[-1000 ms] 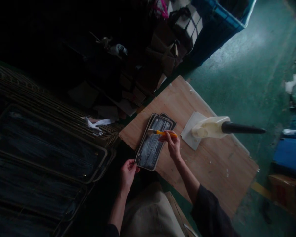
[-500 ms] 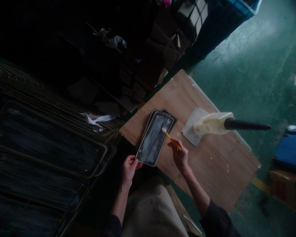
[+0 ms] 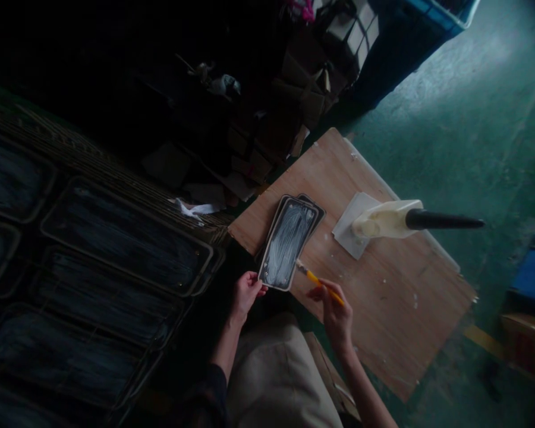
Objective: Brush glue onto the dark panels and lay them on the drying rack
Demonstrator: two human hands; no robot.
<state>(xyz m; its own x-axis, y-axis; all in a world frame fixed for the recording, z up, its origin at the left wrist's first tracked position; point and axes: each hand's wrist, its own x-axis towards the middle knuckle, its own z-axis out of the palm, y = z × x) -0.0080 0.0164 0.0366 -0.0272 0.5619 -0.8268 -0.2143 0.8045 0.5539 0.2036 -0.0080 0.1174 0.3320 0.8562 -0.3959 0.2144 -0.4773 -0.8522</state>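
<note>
My left hand [image 3: 247, 292] pinches the near left corner of a dark rectangular panel [image 3: 289, 241] with rounded corners and a pale rim. Whitish streaks cover the panel's face. It lies on top of other similar panels [image 3: 320, 215], fanned slightly apart beneath it. In my right hand [image 3: 336, 306] is a paintbrush [image 3: 312, 276] with a yellow handle. Its bristles sit just beside the panel's right edge, near the lower end; whether they touch it I cannot tell. A cream plastic bottle [image 3: 386, 220] with a long black tip lies right of the panels.
The panels rest on a wooden board [image 3: 383, 309]. A pale square sheet [image 3: 348, 223] lies under the bottle. At left, rows of streaked panels [image 3: 129, 232] fill a dark stack. Cardboard pieces [image 3: 249, 160] and a blue crate [image 3: 410, 41] stand beyond; a blue box [image 3: 532, 267] is at right.
My right hand has drawn the paintbrush from the panel's upper right part down to beside its lower right edge. My left hand keeps its hold on the corner. The view has shifted slightly.
</note>
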